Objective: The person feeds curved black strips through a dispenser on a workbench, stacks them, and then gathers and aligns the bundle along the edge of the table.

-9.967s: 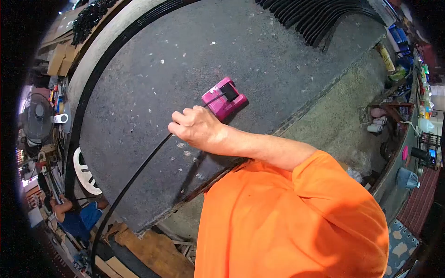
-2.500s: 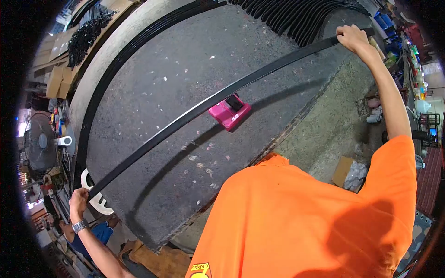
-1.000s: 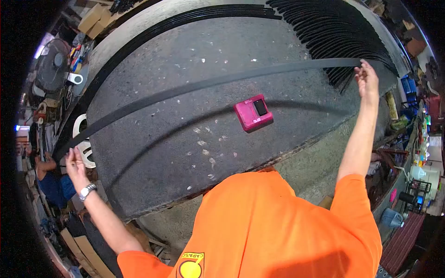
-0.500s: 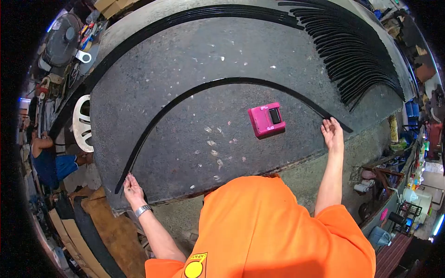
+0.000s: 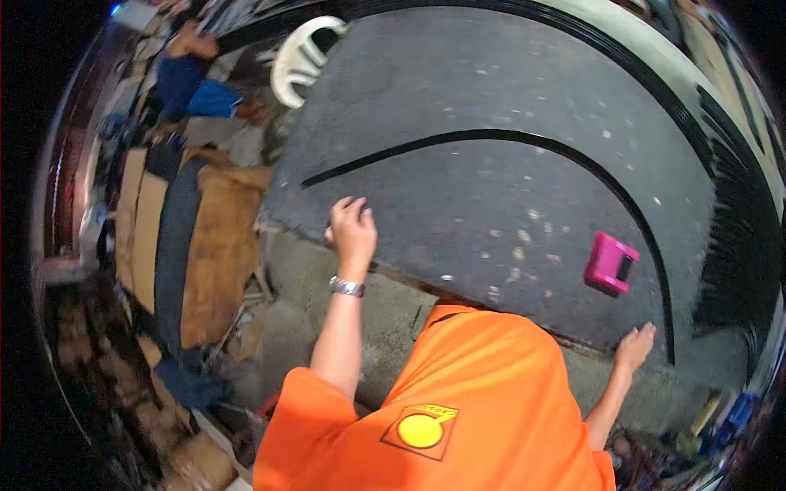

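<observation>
Since half a second earlier the left hand [image 5: 354,233] had come away from the slim black arched strip [image 5: 491,134], seemingly rubber or plastic, and the view had swung, carrying the boxy pink plastic-looking case [image 5: 604,260] from near the dial's hub out to 3 o'clock. The strip lay on the broad, dark grey, rough-surfaced tabletop [image 5: 426,213], bowing from a free end at 10 o'clock, over 1 o'clock, down to its other end at 4 o'clock. The case sat inside that bow, near the descending leg, apparently not touching it.

The left hand's fingers were partly open and loosely curled, near but apart from the 10 o'clock end, with nothing visible in them. The right hand [image 5: 636,345], blurred at 4 o'clock, had its fingers loosely extended beside the strip; no grip showed, though fingertip contact could not be ruled out.

The 4 o'clock end seemed the weak spot: it lay close to the tabletop's edge, so a careless sweep of the right hand could have dragged it over the side. If the strip was springy, a knock at either end could have skewed its curve and driven it into the case
</observation>
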`<state>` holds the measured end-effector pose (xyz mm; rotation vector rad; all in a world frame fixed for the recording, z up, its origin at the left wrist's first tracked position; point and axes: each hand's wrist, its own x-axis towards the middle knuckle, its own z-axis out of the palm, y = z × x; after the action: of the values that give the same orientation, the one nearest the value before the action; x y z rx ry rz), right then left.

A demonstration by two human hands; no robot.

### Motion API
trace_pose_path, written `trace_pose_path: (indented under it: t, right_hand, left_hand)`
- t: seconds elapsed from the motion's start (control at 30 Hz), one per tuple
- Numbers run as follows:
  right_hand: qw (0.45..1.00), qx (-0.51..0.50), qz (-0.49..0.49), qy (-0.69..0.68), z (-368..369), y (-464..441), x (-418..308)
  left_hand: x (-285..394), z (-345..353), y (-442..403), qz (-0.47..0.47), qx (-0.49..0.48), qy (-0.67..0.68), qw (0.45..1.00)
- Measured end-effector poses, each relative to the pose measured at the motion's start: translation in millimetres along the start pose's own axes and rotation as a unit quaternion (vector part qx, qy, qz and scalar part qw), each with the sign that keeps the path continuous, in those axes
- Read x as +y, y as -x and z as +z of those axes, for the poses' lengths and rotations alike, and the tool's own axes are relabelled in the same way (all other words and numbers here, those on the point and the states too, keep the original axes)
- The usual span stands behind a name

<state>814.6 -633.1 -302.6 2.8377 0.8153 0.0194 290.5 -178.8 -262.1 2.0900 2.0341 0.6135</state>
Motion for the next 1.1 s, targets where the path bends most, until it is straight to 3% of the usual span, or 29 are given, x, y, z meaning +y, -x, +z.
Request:
trace_pose_path:
  t: [0.27,0.63,0.77,0.9,1.1]
  right_hand:
    - [0.998,-0.040,0.025,0.039,4.8,-11.7,2.1]
    - [0.998,-0.031,0.052,0.007,7.0,-8.3,-1.8]
    - [0.998,-0.023,0.042,0.028,10.6,-7.0,-1.0]
    - [0.997,-0.039,0.065,0.014,-0.2,-3.6,-12.1]
    - [0.997,-0.021,0.078,0.008,0.7,-0.3,-14.2]
  left_hand:
    - [-73.5,-0.3,-28.7,-0.099,0.096,-0.047,0.989]
    - [-96.3,-5.0,-63.1,-0.123,0.072,-0.064,0.988]
    - [-107.2,0.2,-63.2,-0.088,0.094,-0.016,0.992]
    - [-76.7,-6.9,-47.4,-0.055,0.085,-0.123,0.987]
    - [-40.8,-11.6,-26.2,0.043,0.003,-0.166,0.985]
